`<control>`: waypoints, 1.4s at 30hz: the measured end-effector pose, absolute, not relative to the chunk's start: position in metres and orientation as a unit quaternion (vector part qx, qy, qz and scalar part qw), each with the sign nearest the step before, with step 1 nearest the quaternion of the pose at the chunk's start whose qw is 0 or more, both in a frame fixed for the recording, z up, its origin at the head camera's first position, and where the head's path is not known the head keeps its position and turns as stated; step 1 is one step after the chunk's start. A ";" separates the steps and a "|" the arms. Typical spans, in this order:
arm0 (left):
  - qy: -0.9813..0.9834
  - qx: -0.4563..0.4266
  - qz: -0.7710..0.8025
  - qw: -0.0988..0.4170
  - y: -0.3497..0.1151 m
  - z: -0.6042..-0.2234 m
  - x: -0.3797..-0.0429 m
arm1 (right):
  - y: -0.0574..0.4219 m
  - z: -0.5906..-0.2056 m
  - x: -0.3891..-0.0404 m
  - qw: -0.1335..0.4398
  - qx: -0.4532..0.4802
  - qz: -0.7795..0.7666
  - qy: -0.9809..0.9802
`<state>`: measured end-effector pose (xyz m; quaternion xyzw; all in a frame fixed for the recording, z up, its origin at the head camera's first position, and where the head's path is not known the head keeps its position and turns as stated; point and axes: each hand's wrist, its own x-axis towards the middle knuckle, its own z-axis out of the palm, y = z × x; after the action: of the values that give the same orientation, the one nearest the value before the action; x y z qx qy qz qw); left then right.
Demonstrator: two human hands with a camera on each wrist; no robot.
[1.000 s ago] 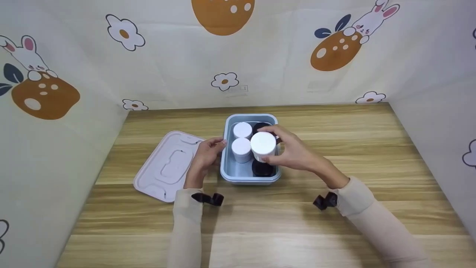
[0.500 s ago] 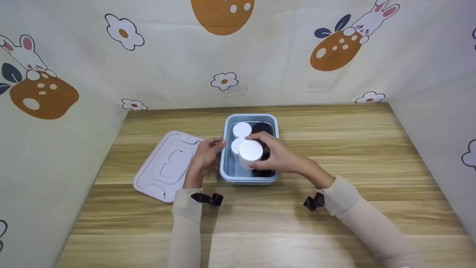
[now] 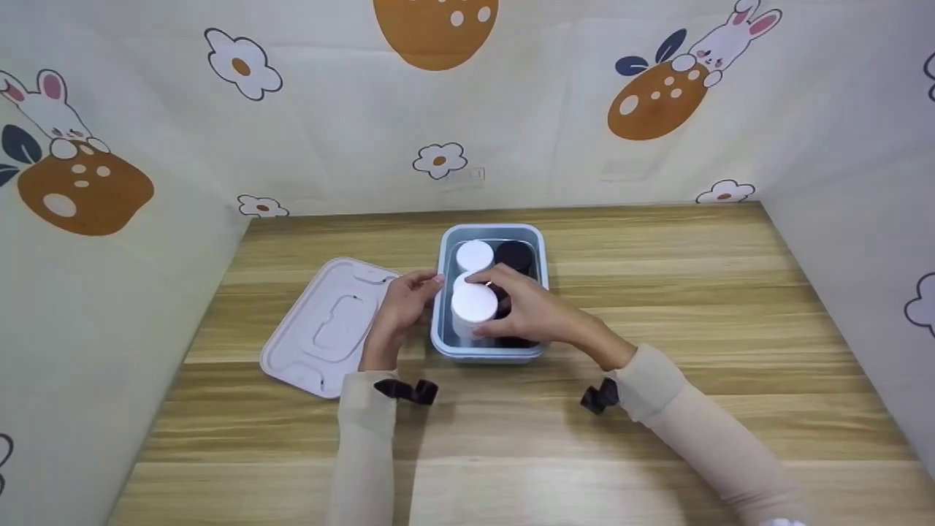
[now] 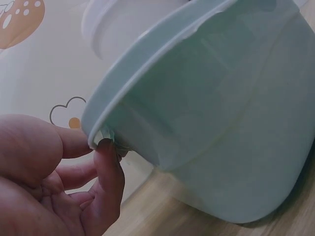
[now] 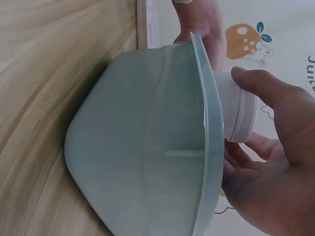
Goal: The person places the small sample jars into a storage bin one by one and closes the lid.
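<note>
A white screw-lid jar (image 3: pixel 475 303) hangs upright over the front left part of a blue plastic storage box (image 3: pixel 491 353). My right hand (image 3: pixel 539 310) holds this jar between thumb and fingers; in the right wrist view the jar's lower part (image 5: pixel 224 105) passes behind the box rim. Inside the box, a white-lidded jar (image 3: pixel 475 255) stands at the back left, another, partly covered, in front of it. A black-lidded jar (image 3: pixel 514 256) is at the back right; dark ones before it are mostly hidden by my right hand. My left hand (image 3: pixel 404 303) pinches the box's left rim.
A pale pink lid (image 3: pixel 332 321) lies on the wood-grain table (image 3: pixel 555 453) to the left of the box, partly under my left forearm. A patterned cloth wall (image 3: pixel 540 131) stands behind the table and along both sides.
My right hand has carried the white jar left and toward the front of the box, from above the dark jars and lower. The left hand stays at the rim.
</note>
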<state>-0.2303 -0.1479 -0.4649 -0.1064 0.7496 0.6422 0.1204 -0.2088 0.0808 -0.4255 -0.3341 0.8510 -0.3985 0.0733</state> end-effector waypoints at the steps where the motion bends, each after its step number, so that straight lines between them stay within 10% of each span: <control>1: 0.750 -0.107 0.641 0.121 -0.148 -0.465 -0.231 | 0.080 -0.425 -0.209 0.073 -0.335 -0.397 0.851; 29: 0.760 -0.120 0.625 0.133 -0.146 -0.463 -0.231 | 0.067 -0.449 -0.212 0.053 -0.419 -0.300 0.856; 42: 0.746 -0.141 0.643 0.099 -0.164 -0.454 -0.221 | 0.059 -0.429 -0.181 0.069 -0.326 -0.556 0.761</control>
<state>-0.2206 -0.1643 -0.4540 -0.1411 0.7465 0.6426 0.0992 -0.1810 0.0591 -0.4286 -0.3262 0.7614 -0.5559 0.0688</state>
